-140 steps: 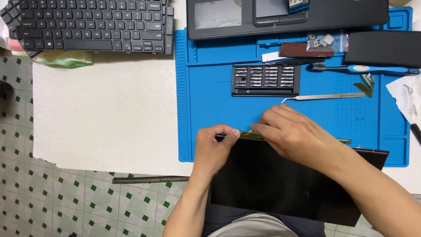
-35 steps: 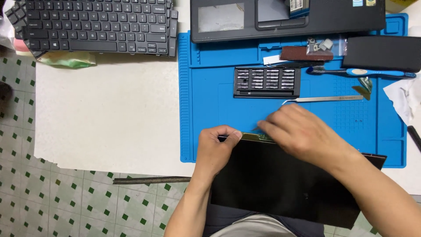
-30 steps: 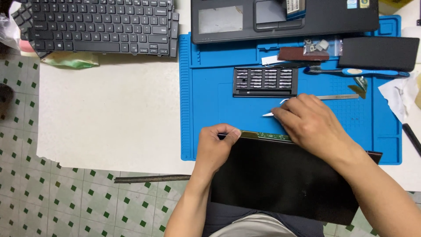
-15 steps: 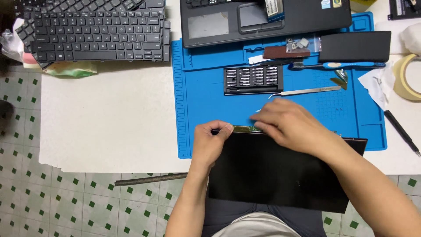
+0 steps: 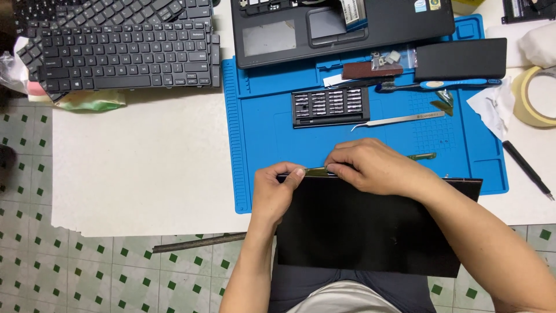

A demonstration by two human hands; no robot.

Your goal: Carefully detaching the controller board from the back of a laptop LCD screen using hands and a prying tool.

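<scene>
A black laptop screen panel [image 5: 359, 229] rests tilted against the near edge of the blue work mat [image 5: 260, 145], its lower part over my lap. My left hand [image 5: 277, 191] pinches the panel's top left corner. My right hand [image 5: 370, 167] grips the top edge just right of it, fingertips pressed on a thin greenish strip [image 5: 315, 171] that runs along that edge. A bit of the same strip [image 5: 421, 156] shows beyond my right wrist.
On the mat lie a black screwdriver bit case [image 5: 330, 106], metal tweezers [image 5: 399, 120] and a blue-handled tool [image 5: 440, 85]. A laptop base [image 5: 341, 26] sits at the back, loose keyboards [image 5: 124, 49] back left, a tape roll [image 5: 536, 95] and a black pen [image 5: 526, 169] on the right.
My right hand has slid left along the panel's top edge, toward my left hand. The camera has pulled back, so more of the table shows.
</scene>
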